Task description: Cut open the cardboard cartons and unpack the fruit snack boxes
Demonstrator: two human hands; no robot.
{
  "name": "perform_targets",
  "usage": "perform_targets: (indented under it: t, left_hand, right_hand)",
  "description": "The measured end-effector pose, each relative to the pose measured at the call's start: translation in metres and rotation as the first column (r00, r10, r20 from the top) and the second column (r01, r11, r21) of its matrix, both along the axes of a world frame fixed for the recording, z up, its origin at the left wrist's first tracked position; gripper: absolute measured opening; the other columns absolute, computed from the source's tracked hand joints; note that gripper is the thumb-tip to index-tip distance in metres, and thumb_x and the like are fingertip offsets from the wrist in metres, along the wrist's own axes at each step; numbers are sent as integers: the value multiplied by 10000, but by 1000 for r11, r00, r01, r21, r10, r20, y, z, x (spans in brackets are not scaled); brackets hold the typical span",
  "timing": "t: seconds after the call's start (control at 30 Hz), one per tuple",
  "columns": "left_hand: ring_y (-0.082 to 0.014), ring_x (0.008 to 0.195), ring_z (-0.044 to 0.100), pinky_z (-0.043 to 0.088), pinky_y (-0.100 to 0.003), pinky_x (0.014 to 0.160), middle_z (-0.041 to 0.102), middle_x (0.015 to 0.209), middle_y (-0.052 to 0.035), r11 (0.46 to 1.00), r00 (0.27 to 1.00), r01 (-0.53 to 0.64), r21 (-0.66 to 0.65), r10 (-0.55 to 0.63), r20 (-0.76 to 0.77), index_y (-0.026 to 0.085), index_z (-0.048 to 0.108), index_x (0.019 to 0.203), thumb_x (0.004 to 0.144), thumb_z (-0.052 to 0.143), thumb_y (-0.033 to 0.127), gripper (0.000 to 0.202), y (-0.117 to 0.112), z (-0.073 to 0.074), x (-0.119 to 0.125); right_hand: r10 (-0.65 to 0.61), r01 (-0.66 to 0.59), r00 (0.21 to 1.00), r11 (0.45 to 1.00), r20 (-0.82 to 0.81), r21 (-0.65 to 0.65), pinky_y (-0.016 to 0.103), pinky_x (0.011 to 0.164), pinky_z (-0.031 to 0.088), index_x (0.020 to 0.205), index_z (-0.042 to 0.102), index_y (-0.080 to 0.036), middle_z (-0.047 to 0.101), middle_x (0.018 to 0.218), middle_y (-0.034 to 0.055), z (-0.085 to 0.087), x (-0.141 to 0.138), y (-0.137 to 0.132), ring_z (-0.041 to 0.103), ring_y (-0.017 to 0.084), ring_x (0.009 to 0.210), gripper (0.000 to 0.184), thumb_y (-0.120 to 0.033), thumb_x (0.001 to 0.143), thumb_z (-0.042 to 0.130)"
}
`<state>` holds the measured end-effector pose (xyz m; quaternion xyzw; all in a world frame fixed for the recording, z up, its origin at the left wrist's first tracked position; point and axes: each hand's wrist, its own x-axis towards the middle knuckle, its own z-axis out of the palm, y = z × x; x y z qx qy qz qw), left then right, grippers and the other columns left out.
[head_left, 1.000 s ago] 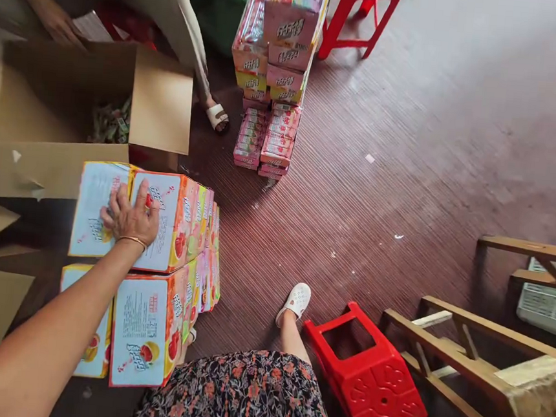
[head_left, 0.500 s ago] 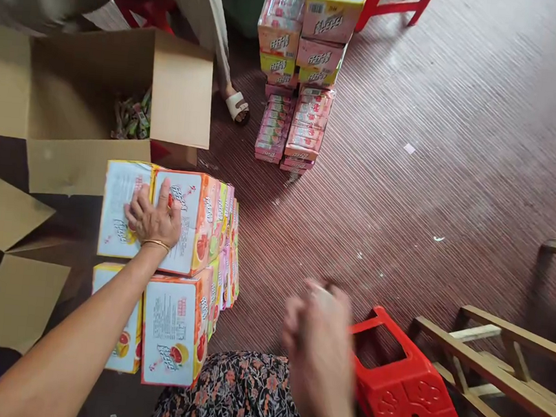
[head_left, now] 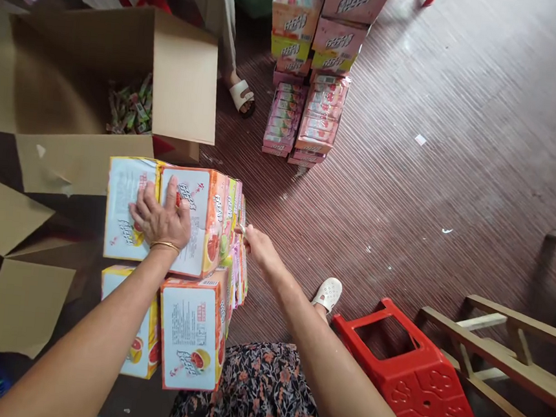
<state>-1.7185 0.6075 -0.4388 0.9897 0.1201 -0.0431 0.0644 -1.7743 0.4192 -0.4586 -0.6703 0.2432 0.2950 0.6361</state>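
A tall stack of colourful fruit-printed boxes point(head_left: 198, 227) stands on the floor in front of me. My left hand point(head_left: 160, 219) lies flat on the top of the stack, fingers spread, a thin bangle at the wrist. My right hand point(head_left: 258, 246) reaches to the right side of the stack and touches the boxes' side faces about halfway down; its fingers are mostly hidden behind the hand. A second column of the same boxes point(head_left: 192, 331) sits nearer to me.
An open cardboard carton point(head_left: 182, 83) with small wrapped items stands at the back left; flattened cardboard point(head_left: 11, 302) lies left. Another person's sandalled foot point(head_left: 242, 95) is beyond it. Stacked pink boxes point(head_left: 315, 62) stand ahead. A tipped red stool point(head_left: 409, 376) and wooden frames point(head_left: 514, 339) are at right.
My right hand came up from low in the picture and reached forward to the side of the stack. My left hand stayed flat on top. The view shifted slightly.
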Motion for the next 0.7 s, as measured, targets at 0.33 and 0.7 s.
perform_targets:
  t: [0.33,0.7]
  left_hand:
    - [-324,1432,162,111,-571,1142,217,1534,-126,999,1000,28,28,-28,-9,318,287,1480,941,306,455,556,-1,-1,1]
    - [-330,1451,115,107,-597,1146,177,1545,-143,998,997,37,52,-34,-64,279,291,1480,946,268,458,564,-5,2,5]
  right_hand:
    - [417,-335,908,780,39,-529,286,712,432,990,525,-192,652,849,57,18,71,19,622,200,783,306,-425,990,325]
    - [715,-654,695,583,-78,-482,331,709,468,1012,596,-190,697,894,110,22,9,35,658,258,859,430,-441,991,247]
